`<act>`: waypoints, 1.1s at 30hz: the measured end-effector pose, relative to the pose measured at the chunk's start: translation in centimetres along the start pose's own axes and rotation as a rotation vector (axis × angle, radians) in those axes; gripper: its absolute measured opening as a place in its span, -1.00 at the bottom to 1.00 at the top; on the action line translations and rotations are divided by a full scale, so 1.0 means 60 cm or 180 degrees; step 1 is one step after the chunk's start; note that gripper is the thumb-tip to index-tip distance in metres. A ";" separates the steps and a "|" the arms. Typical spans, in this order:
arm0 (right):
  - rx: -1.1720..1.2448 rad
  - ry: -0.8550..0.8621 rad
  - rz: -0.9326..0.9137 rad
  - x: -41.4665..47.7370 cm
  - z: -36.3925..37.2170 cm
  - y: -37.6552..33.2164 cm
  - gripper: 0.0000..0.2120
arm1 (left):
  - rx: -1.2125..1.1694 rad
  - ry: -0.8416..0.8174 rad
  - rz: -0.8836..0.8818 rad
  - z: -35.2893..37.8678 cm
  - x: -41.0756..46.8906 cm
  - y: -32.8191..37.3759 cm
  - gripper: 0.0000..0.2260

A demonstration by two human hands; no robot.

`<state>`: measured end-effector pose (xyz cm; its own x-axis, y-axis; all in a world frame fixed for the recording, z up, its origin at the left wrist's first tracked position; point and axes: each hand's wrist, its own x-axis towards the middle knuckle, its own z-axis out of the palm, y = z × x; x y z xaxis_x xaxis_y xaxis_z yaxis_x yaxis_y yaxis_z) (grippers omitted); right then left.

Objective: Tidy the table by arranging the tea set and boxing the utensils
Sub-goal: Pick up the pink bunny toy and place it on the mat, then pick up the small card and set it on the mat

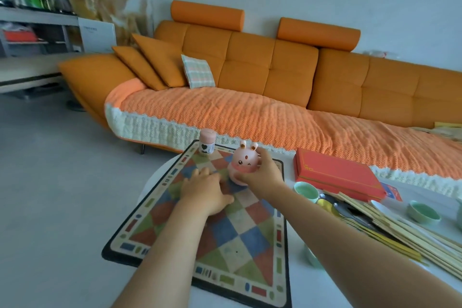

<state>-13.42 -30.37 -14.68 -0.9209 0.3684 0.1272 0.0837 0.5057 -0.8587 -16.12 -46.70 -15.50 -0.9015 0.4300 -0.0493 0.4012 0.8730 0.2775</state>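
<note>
My right hand (260,172) grips a pink rabbit-shaped container (243,164) standing on the chequered mat (240,240). Beside it, my left hand (203,189) rests flat on the mat, fingers spread, holding nothing. A small pink jar with a heart label (207,142) stands at the mat's far corner. To the right lie green teacups (306,191) (422,212), dark spoons (340,210) and a spread of wooden chopsticks (400,235). A red box (337,174) sits closed behind them. Another green cup (311,256) shows partly under my right forearm.
The white table (312,290) carries everything. An orange sofa (250,77) with a knitted throw runs close behind the table. Grey floor lies to the left. A white dish (386,211) sits among the chopsticks.
</note>
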 end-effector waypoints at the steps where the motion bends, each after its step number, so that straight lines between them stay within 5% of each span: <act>1: 0.0067 -0.0011 0.0024 0.011 0.005 -0.003 -0.32 | -0.0006 0.0006 -0.0001 0.001 0.001 0.000 -0.41; 11: -0.0036 -0.0085 0.0058 0.088 0.051 -0.025 -0.37 | -0.0098 0.0215 0.0025 0.009 0.004 -0.004 -0.54; 17: -0.0161 -0.0442 0.0268 0.080 0.024 -0.024 -0.09 | -0.0016 0.0148 -0.0106 0.003 0.008 0.017 -0.51; 28: -0.1031 -0.0060 -0.0265 -0.020 -0.233 0.035 -0.73 | -0.1334 0.0804 0.0478 -0.006 -0.013 0.229 -0.74; 33: -0.1714 0.0201 -0.0072 -0.049 -0.376 0.093 -0.74 | -0.1287 0.0577 0.0983 0.015 -0.013 0.363 -0.73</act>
<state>-1.64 -11.02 -8.64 -0.9015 0.3905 0.1864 0.2626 0.8361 -0.4816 -6.53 -27.84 -10.27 -0.7793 0.5748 0.2496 0.5898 0.5384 0.6019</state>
